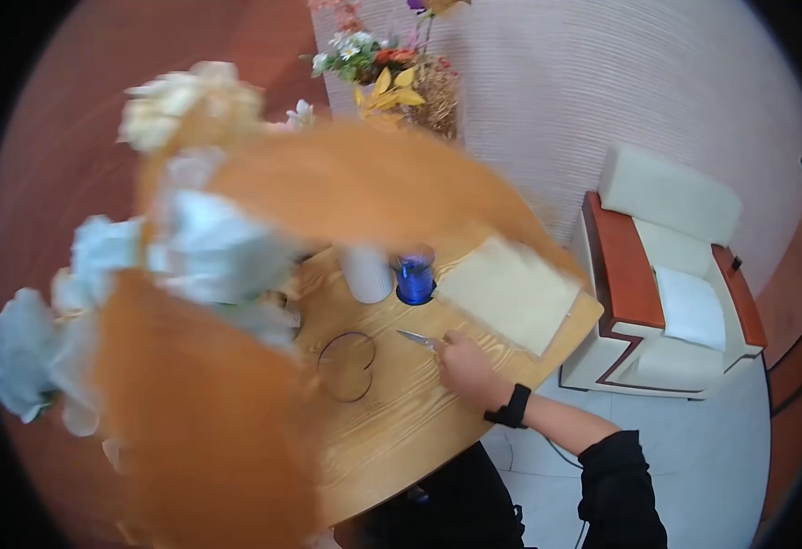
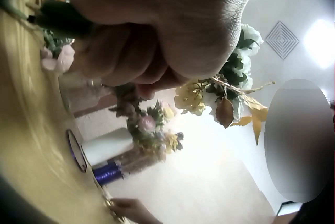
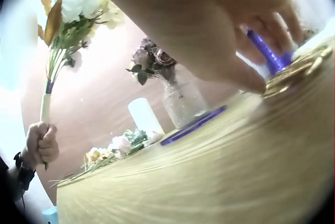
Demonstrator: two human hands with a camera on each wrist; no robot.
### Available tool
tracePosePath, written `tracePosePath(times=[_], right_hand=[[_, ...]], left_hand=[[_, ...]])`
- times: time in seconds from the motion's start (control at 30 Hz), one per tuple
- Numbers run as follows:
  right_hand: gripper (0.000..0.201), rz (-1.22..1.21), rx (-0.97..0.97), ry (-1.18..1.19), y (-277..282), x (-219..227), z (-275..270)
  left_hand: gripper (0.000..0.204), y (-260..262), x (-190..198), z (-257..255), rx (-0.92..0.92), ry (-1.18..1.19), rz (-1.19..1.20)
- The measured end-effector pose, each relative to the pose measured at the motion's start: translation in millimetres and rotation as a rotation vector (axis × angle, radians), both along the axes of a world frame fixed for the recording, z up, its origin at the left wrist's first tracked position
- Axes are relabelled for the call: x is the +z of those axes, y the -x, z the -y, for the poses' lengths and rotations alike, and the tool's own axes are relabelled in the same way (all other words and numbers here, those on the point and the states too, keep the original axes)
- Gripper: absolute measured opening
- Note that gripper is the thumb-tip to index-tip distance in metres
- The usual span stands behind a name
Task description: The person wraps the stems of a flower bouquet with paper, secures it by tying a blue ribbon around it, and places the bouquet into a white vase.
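Orange leaves (image 1: 328, 178) loom nearest, left hand (image 3: 42, 144) clamped round the bouquet (image 3: 45, 110), right hand (image 1: 470, 368) pinching scissors (image 1: 417, 339), blades toward head-view ten o'clock!

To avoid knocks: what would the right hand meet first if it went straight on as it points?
Beyond the gold-handled metal scissors at its fingertips, the right hand would probably meet the shiny blue cylinder, though depth is unclear.
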State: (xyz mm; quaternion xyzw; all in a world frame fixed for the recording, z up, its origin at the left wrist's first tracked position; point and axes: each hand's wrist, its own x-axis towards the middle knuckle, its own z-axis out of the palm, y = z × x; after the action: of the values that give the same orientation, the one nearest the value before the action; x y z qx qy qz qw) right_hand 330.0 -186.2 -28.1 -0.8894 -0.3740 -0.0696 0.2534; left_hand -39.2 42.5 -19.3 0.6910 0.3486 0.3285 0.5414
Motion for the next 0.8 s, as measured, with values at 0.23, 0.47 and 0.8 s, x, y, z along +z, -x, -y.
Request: tracePosePath(times=[0.23, 0.47, 0.8], right_hand=[[0.048, -0.427, 0.627, -0.388, 94.6, -28.3, 16.6], [0.034, -1.323, 0.699, -1.180, 154.0, 42.2, 30.2], [0.041, -1.215, 0.678, -1.355, 155.4, 53.1, 33.6]], left_hand=[[0.014, -50.5, 16.1, 60.5, -0.410, 0.033, -0.396], [0.011, -102.9, 54.4, 110.4, -0.956, -0.221, -0.445], [0.014, -135.2, 10.6, 124.4, -1.113, -0.363, -0.215]])
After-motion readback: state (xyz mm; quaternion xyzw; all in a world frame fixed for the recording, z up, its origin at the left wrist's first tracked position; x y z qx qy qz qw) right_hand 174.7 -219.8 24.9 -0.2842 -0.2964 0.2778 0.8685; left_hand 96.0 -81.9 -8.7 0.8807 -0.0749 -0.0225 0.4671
